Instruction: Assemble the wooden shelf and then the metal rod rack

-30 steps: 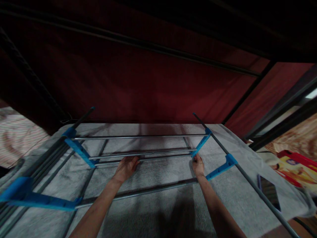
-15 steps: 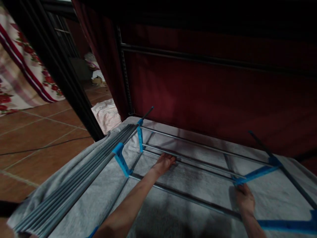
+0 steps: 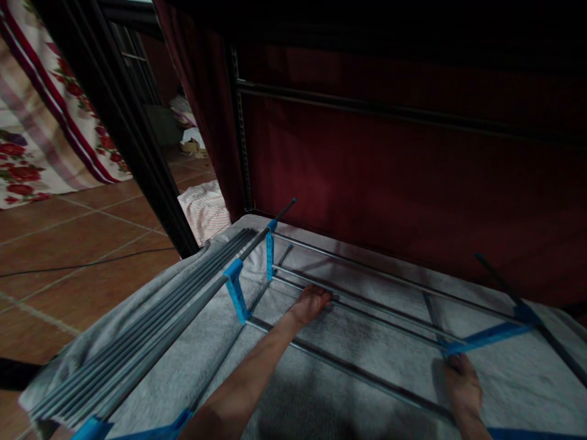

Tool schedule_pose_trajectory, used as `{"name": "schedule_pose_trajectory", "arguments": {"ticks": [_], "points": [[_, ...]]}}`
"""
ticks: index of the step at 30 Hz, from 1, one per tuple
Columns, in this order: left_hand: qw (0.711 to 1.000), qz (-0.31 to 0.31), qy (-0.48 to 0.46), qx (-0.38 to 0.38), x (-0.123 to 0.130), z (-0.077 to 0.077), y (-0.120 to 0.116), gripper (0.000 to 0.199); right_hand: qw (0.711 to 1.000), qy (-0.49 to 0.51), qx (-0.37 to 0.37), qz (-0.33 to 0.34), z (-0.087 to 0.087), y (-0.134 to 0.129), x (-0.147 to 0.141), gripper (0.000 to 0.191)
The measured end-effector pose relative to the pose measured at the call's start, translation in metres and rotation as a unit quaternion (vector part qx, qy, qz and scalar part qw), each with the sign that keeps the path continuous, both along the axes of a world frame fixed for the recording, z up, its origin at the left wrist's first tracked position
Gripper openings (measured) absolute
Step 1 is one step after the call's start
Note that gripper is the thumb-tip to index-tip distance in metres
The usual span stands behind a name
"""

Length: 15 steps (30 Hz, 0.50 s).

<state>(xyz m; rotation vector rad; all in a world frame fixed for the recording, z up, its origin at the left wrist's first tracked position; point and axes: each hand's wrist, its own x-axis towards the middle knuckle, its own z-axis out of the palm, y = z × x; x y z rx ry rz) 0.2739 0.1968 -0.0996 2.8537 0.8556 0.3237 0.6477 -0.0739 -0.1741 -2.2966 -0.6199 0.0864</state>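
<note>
A rack frame of grey metal rods and blue plastic brackets lies on a grey blanket [image 3: 367, 391]. My left hand [image 3: 312, 302] reaches through the frame, its fingers closed around a thin lower metal rod [image 3: 385, 321]. At the right, my right hand [image 3: 463, 379] is closed at the near end of a blue bracket [image 3: 490, 338], where the rods meet it; its fingertips are partly hidden. Another blue bracket [image 3: 236, 293] joins the rods on the left side, with a further one [image 3: 269, 253] behind it.
Several loose grey rods [image 3: 160, 318] lie side by side along the blanket's left edge. A dark red curtain [image 3: 367, 183] hangs behind, crossed by a black metal bar [image 3: 367, 107]. A black post [image 3: 137, 134] slants at left, beside the tiled floor [image 3: 101, 238].
The view has shifted slightly, so the frame and both hands appear a little farther right. Both hands keep their places on the frame.
</note>
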Motion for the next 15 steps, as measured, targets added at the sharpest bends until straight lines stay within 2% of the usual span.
{"name": "schedule_pose_trajectory", "arguments": {"ticks": [6,10,15], "points": [[1.000,0.000,-0.018,-0.006,-0.001,-0.002,-0.001,0.026,1.000,-0.009,-0.006,-0.005,0.000,0.000,-0.003,0.039],[1.000,0.003,-0.030,-0.005,-0.002,-0.002,0.001,0.024,1.000,0.010,0.015,-0.022,0.018,0.007,-0.018,0.046],[0.998,-0.012,-0.068,0.002,-0.006,0.003,0.002,0.025,0.996,0.010,0.080,-0.028,0.035,0.017,-0.037,0.044]]}}
